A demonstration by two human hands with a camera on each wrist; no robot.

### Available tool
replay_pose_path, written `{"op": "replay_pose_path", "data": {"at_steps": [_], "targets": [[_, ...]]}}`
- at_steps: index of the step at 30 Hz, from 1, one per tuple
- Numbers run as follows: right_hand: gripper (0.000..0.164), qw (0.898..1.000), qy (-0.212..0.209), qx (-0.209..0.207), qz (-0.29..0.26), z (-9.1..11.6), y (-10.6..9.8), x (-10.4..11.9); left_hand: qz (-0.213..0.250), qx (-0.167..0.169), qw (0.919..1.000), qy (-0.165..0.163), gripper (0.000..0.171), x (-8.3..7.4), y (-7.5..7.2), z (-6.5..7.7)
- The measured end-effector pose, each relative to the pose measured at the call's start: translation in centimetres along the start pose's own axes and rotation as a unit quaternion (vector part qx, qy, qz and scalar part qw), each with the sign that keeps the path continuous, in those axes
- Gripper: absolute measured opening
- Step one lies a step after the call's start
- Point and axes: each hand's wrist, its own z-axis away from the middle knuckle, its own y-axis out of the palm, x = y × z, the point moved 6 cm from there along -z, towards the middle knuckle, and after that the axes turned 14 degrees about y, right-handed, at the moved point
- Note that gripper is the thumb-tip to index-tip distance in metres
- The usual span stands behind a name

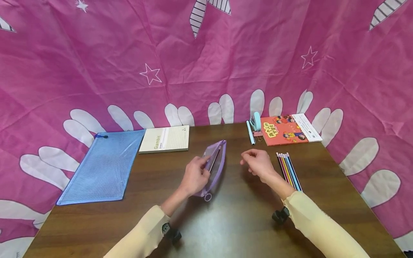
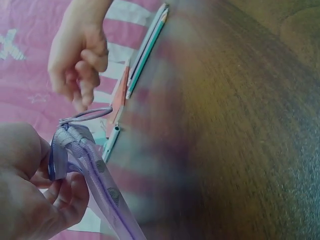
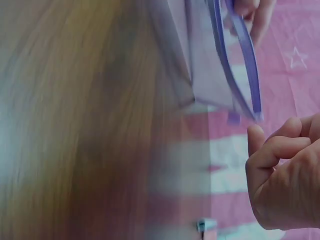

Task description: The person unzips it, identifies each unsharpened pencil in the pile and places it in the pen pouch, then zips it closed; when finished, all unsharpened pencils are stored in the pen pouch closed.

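Observation:
A translucent purple zip pencil pouch [image 1: 222, 165] stands on the table between the hands, its zipper side parted and a ring pull at its near end. My left hand [image 1: 195, 174] grips the pouch along its left side; the left wrist view shows fingers pinching the fabric [image 2: 102, 182] beside the ring [image 2: 87, 116]. Inside lies a slim pencil [image 1: 214, 160]. My right hand [image 1: 258, 163] hovers right of the pouch with loosely curled fingers and nothing in them. In the right wrist view it sits just off the pouch's far corner. Several pencils [image 1: 288, 170] lie side by side, partly behind the right forearm.
On the left are a blue mesh zip folder [image 1: 100, 166] and a cream notebook [image 1: 167, 139]. At the back right lie a red booklet [image 1: 284, 130], a mint stapler [image 1: 256, 122], a light blue pen [image 1: 250, 132] and a small binder clip [image 1: 259, 139]. A pink curtain borders the table.

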Motion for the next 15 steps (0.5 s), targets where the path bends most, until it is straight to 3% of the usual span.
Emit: {"op": "replay_pose_path", "data": {"at_steps": [10,15], "targets": [[0.031,0.995,-0.010,-0.039,0.093,-0.7,-6.8,-1.2,-0.010,0.008,0.9999,-0.003,0.052,0.0,-0.2,-0.2],[0.032,0.988,-0.009,-0.056,0.144,-1.1,-9.1,-2.0,-0.005,0.013,0.9999,-0.005,0.054,0.1,-0.2,-0.1]]}}
